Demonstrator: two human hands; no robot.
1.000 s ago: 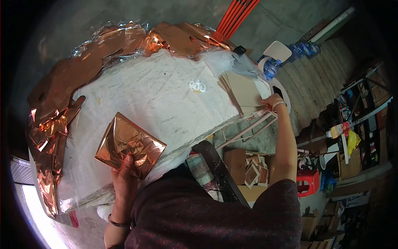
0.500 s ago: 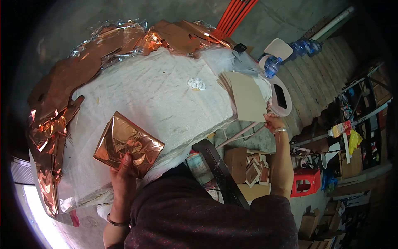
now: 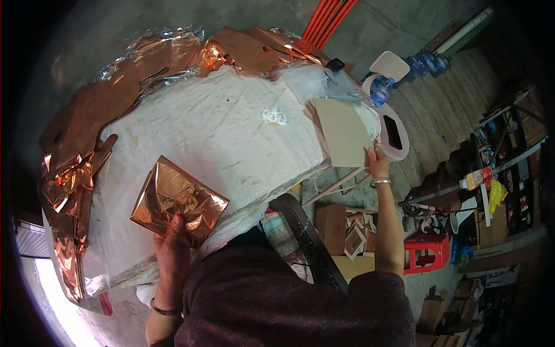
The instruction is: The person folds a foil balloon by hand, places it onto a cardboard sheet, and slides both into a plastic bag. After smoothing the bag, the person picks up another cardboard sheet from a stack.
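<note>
My left hand [image 3: 171,242] grips a square piece of shiny copper-coloured foil [image 3: 173,194], thumb on top and fingers underneath. The foil is creased and hangs over the near left part of the white-covered table [image 3: 219,124]. On the right, my right hand [image 3: 378,163] has its fingers closed at the near right corner of a beige cardboard sheet [image 3: 344,133]. That sheet is the top one of a fanned stack at the table's right end. Part of the fingers is hidden.
Copper foil sheets [image 3: 110,87] line the table's far and left edges. Small clear rings [image 3: 273,116] lie mid-table. Beside the cardboard are a pale stool [image 3: 403,147] with a black phone [image 3: 391,132] and a water bottle [image 3: 380,92]. Below stand a carton [image 3: 332,231] and a red stool [image 3: 426,254].
My right hand has moved slightly up along the cardboard's right edge, and its wrist has turned. The left hand and its foil stay almost still.
</note>
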